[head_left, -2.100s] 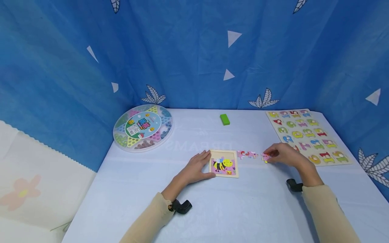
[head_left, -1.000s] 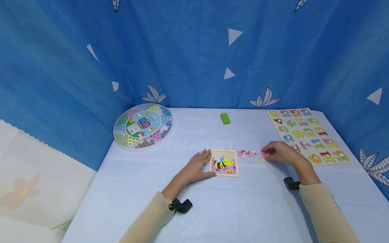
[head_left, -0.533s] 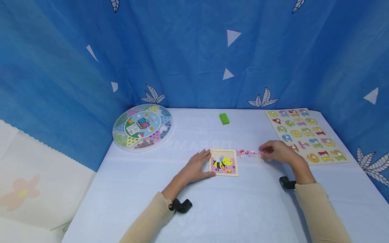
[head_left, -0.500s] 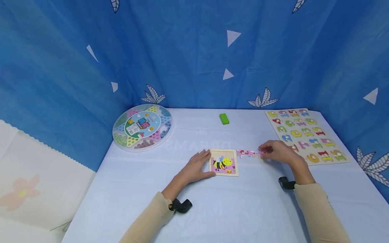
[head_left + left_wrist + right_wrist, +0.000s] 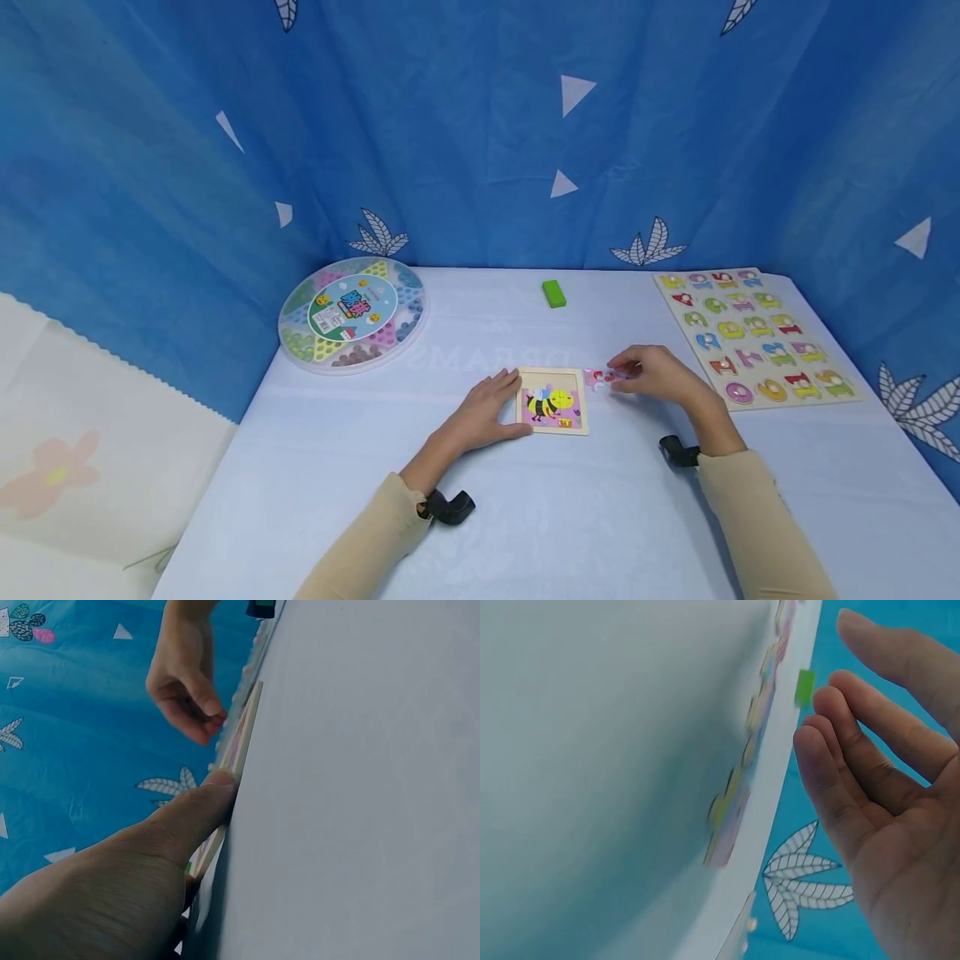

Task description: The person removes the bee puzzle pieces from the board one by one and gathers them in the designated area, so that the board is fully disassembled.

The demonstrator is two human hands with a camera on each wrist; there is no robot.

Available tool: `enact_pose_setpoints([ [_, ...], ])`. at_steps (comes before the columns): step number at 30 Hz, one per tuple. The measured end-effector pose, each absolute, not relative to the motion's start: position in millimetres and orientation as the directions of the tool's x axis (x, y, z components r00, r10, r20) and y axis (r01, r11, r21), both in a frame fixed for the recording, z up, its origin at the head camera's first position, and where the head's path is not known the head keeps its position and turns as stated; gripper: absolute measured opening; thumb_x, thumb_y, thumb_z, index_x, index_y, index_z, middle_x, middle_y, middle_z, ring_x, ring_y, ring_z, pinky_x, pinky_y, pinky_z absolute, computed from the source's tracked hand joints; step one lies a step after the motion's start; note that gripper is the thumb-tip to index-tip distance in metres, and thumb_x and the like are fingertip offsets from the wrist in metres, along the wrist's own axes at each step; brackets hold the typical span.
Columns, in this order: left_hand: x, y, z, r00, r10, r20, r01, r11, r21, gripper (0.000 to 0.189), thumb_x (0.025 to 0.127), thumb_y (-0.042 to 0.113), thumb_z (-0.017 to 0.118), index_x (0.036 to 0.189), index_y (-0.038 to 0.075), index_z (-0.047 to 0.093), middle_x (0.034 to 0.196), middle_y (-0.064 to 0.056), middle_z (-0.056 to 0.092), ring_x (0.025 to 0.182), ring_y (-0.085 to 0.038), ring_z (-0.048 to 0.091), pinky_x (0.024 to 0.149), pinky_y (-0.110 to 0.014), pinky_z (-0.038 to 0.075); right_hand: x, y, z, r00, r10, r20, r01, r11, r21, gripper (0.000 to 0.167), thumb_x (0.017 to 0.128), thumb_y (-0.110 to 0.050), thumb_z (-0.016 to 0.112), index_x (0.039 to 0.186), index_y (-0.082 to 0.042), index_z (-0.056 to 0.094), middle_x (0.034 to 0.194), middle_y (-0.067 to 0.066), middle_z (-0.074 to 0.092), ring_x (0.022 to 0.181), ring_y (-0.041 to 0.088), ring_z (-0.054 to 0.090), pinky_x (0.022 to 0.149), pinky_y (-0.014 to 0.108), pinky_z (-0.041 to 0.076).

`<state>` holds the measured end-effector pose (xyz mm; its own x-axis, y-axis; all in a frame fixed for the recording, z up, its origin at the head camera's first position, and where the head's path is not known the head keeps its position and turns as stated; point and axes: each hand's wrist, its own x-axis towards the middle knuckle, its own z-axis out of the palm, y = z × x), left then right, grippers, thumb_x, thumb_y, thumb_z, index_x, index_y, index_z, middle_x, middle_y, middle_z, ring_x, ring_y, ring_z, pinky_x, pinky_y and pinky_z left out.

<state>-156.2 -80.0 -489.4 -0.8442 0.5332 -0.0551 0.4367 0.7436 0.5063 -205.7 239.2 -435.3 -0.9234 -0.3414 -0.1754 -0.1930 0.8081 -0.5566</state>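
Observation:
A square wooden puzzle frame with a bee picture lies on the table; its upper strip shows bare wood. My left hand rests against its left side, fingers extended, the thumb on the near edge. In the left wrist view that thumb lies on the frame's rim. To the right of the frame runs a row of pink jigsaw pieces, partly hidden by my right hand. The right wrist view shows the jigsaw pieces on the table, apart from the loosely bent fingers, which hold nothing.
A round Chinese checkers set sits at the back left. Behind the frame lies a small green block. A number peg board is at the right. Blue curtain hangs along the table's back edge.
My right hand has brought the rightmost jigsaw piece against the others, then moved left along the row, uncovering a purple number on the peg board. The left hand has stayed at the frame.

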Motion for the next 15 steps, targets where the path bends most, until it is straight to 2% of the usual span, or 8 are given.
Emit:
enact_pose_setpoints([
  [10,-156,-81,-489,-0.848,0.527,-0.056,0.434,0.751,0.497,0.086,0.088,0.054,0.064,0.152,0.008,0.031,0.162,-0.004,0.025,0.152,-0.021,0.018,0.124,-0.041,0.019,-205,207,-435,-0.906,-0.393,-0.156,-0.234,0.775,-0.588,0.039,0.080,-0.020,0.080,0.112,-0.002,0.070,0.093,0.007,0.066,0.083,0.018,0.054,0.073,0.028,0.050],
  [15,-157,-80,-489,-0.846,0.531,-0.054,0.441,0.753,0.489,0.086,0.088,0.055,0.064,0.153,0.008,0.032,0.162,-0.004,0.025,0.152,-0.021,0.018,0.123,-0.042,0.020,-204,191,-436,-0.897,-0.402,-0.183,-0.220,0.766,-0.604,0.039,0.079,-0.022,0.081,0.112,-0.005,0.070,0.094,0.006,0.065,0.085,0.018,0.054,0.076,0.028,0.051],
])
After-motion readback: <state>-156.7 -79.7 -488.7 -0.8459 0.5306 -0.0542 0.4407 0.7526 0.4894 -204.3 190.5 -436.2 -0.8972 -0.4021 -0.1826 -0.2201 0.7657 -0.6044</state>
